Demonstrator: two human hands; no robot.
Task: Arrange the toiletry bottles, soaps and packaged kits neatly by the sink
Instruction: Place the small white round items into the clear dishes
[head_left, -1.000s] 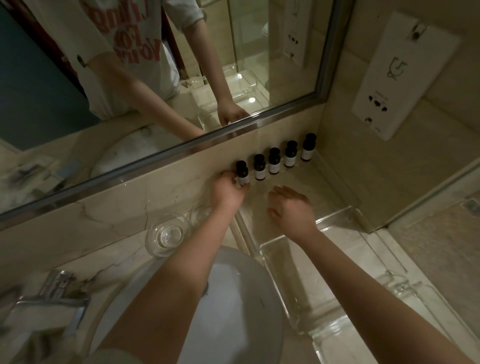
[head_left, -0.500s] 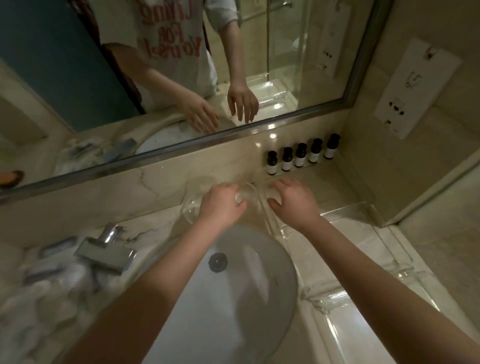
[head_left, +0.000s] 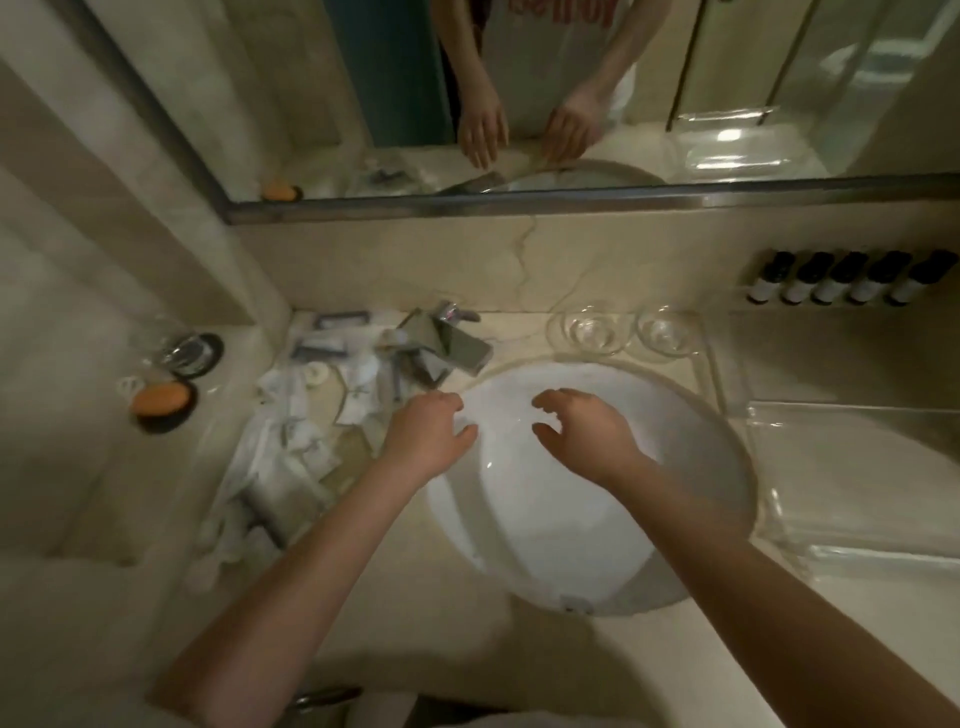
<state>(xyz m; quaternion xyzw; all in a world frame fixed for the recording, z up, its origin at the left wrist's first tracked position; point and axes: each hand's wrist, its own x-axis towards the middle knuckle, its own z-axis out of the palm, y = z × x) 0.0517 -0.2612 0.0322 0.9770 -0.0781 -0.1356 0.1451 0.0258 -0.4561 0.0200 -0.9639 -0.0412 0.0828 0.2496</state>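
Glass dishes, two; dark bottles, five

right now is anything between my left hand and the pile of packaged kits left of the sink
Nothing visible. The left hand, open and empty, is at the left rim of the sink, right beside the pile of packaged kits; the faucet stands further back.

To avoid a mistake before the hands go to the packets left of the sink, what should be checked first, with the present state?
1. Left hand free: ok, holds nothing.
2. Right hand free: ok, holds nothing.
3. Bottles lined up: ok, five in one row.
4. Packaged kits tidy: not ok, heaped left of the sink.
5. Orange soap on its dish: ok.
6. Number of kits: cannot tell, blurred.
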